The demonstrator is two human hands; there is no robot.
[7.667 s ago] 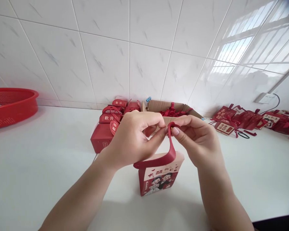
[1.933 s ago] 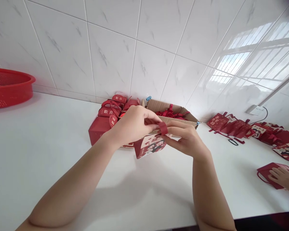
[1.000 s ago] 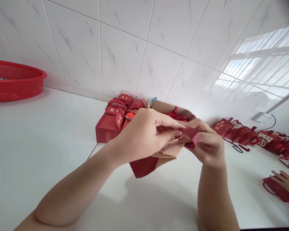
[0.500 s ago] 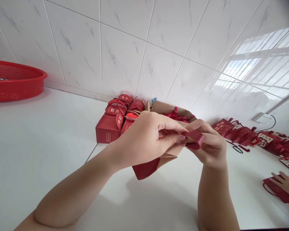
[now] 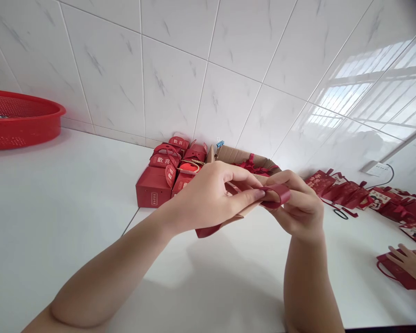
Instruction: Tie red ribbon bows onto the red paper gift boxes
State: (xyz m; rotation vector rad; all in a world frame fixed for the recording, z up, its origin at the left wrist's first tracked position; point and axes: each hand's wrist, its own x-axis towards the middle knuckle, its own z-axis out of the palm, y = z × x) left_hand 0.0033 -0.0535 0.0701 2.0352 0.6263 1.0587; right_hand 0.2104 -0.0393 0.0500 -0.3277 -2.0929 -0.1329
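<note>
Above a white table (image 5: pixel 72 208), the left hand (image 5: pixel 208 199) and right hand (image 5: pixel 303 208) pinch a red ribbon loop (image 5: pixel 283 194) closely from both sides, apparently to steady it, with a partly hidden red-and-beige bag (image 5: pixel 208 231) tilted beneath.

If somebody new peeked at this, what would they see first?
Probably the curled red strap in the middle, held between the left hand and the right hand. Next might come the big red basket at the far left edge, then the red boxes bunched near the wall, just left of the cardboard box.
</note>
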